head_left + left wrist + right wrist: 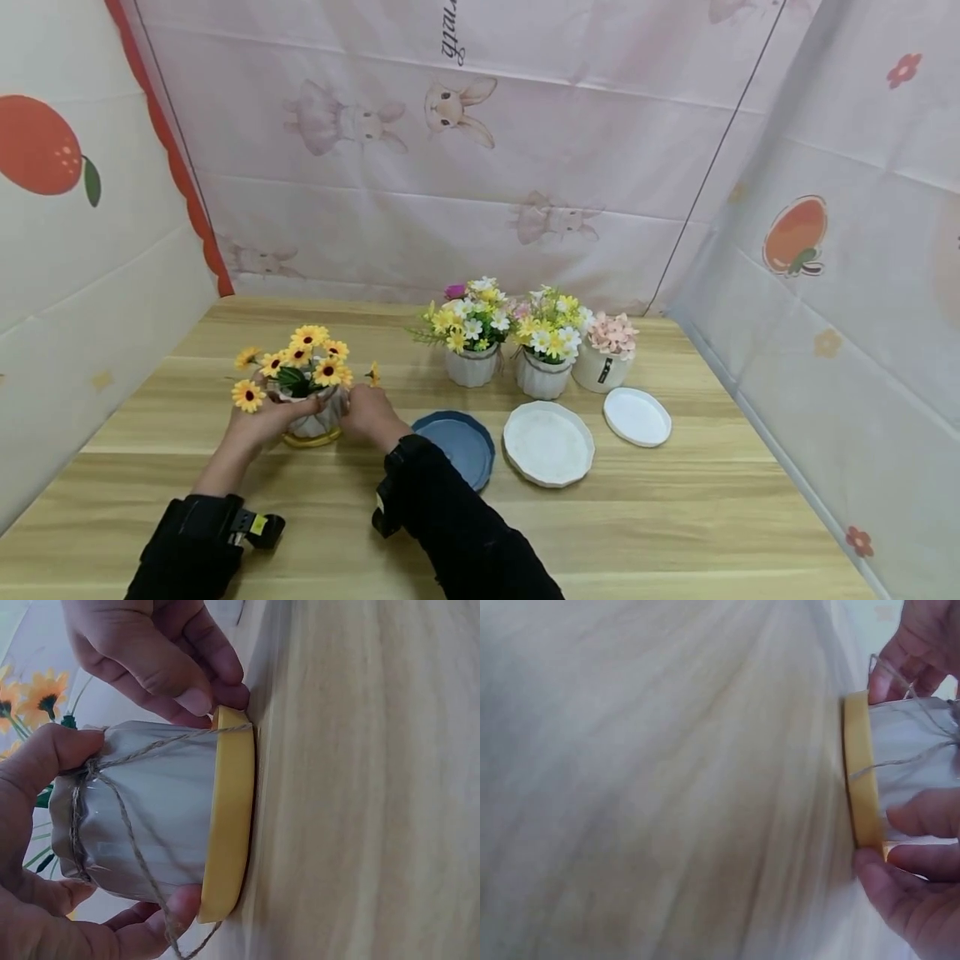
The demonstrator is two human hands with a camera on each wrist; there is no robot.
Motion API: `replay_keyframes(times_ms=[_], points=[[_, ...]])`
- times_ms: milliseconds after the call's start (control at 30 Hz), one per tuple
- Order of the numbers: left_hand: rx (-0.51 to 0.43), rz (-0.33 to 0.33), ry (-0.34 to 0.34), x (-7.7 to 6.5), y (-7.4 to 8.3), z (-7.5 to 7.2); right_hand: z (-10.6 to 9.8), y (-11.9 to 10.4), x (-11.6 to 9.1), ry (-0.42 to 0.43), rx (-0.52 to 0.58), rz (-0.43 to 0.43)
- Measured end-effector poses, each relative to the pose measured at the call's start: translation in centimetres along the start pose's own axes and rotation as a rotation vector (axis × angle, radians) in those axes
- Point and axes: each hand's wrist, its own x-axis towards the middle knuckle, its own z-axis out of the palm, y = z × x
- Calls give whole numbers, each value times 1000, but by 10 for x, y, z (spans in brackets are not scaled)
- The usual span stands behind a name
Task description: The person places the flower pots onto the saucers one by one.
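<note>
A whitish ribbed flower pot with twine round its neck holds yellow sunflowers. It sits in a yellow saucer on the table's left half. My left hand grips the pot from the left, its fingers and thumb spread round the side. On the pot's right, my right hand has curled fingers and pinches the saucer's rim, with a finger close to the pot wall in the right wrist view. Loose twine ends hang down the pot and over the saucer's edge.
Right of my hands lie a blue saucer, a large white saucer and a small white saucer. Behind them stand two potted daisies and a white pot with pink flowers. Printed cloth walls enclose the table.
</note>
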Motion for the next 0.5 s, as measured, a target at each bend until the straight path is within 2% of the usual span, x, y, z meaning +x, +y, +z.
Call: replay_keyframes(times_ms=[167,300,367,500], points=[[139,32,-28,-5,9,-4,-5,1,-4,-48,-25,-82],[268,96,-77,-12,11,-5,-11,2,-10,-96,-50,-126],[320,113,-86,-18,12,-4,-15,4,-13,-106,-97,-151],[446,93,-90,-28,14,-4,-22,9,-16,-96,-224,-195]])
